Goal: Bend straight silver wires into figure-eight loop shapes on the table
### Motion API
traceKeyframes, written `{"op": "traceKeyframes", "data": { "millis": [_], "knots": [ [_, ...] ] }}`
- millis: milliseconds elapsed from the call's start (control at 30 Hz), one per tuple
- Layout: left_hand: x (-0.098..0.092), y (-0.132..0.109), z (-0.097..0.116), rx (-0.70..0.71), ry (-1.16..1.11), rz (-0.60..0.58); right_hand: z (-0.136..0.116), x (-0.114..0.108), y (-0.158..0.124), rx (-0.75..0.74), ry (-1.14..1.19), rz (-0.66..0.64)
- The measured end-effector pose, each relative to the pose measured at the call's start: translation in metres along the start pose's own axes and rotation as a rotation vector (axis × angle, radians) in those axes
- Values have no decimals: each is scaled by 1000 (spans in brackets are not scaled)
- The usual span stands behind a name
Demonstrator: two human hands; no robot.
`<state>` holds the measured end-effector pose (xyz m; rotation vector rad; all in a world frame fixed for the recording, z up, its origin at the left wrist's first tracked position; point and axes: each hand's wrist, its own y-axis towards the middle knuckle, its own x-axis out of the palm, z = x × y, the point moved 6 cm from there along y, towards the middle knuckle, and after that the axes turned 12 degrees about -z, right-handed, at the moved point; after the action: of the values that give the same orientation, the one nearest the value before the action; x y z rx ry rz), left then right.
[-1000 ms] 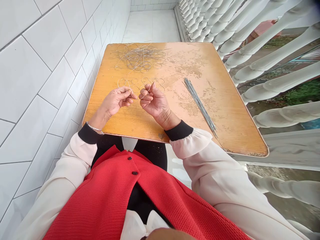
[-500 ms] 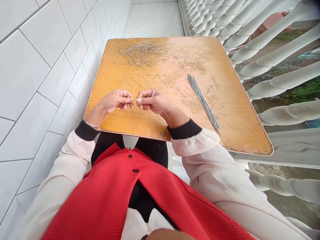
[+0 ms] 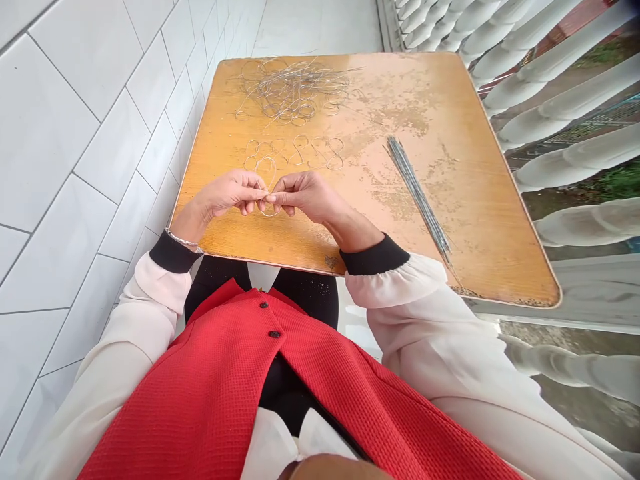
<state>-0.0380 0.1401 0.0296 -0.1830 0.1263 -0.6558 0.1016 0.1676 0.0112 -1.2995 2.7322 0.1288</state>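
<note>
Silvery wire loop (image 3: 267,215) caught in a two-handed pinch

Your left hand (image 3: 227,193) and right hand (image 3: 305,197) meet near the near edge of the surface (image 3: 320,240), with the loop between them. Your fingers (image 3: 280,191) are together and clamped on the wire, the tips of both hands almost touching at the pinch. They hide exactly how the wire runs through your grip. The loop is a narrow oval hanging away from your hands, its upper curve reaching toward a row of shaped wire pieces (image 3: 295,152) and its lower curve showing below your fingertips.

That row lies flat on the orange wood just beyond your hands, a line of looped, figure-eight-like forms. Further on, toward the far edge, sits a loose tangle of wire (image 3: 293,90). To your right, a slim bundle of straight rods (image 3: 417,193) lies at a slant, well apart from your hands. The surface is worn, with pale patches across its right half.

A bangle (image 3: 183,241) circles your left wrist above a black cuff (image 3: 173,252), and your red vest (image 3: 220,393) fills the lower view. White tile (image 3: 90,167) runs along the left side, and white balusters (image 3: 565,87) line the right.
</note>
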Motion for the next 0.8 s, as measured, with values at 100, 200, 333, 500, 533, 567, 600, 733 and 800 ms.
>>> {"op": "traceKeyframes", "data": {
  "millis": [100, 200, 333, 500, 533, 567, 600, 733, 800],
  "knots": [
    [1, -1, 0, -22, 4, 52, 2, -3, 0, 29, -31, 30],
    [1, -2, -2, -22, 13, 101, 5, -5, 0, 62, -80, 66],
    [2, 0, -6, -20, 30, 121, 6, -4, 0, 79, -189, 93],
    [-1, 1, -2, 14, 13, 167, 0, -3, -2, 43, -149, 142],
    [-4, 0, 0, 38, 0, 190, -2, -4, -3, 32, -106, 160],
    [-7, -1, 2, 64, -12, 212, -4, -5, -4, 27, -61, 178],
    [-10, -2, 3, 87, -20, 228, -6, -6, -6, 30, -21, 194],
    [-18, -2, 5, 130, -8, 238, -5, -4, -6, 62, 54, 173],
    [-19, 0, 4, 125, 2, 248, -2, -1, -4, 61, 58, 144]
  ]
}}
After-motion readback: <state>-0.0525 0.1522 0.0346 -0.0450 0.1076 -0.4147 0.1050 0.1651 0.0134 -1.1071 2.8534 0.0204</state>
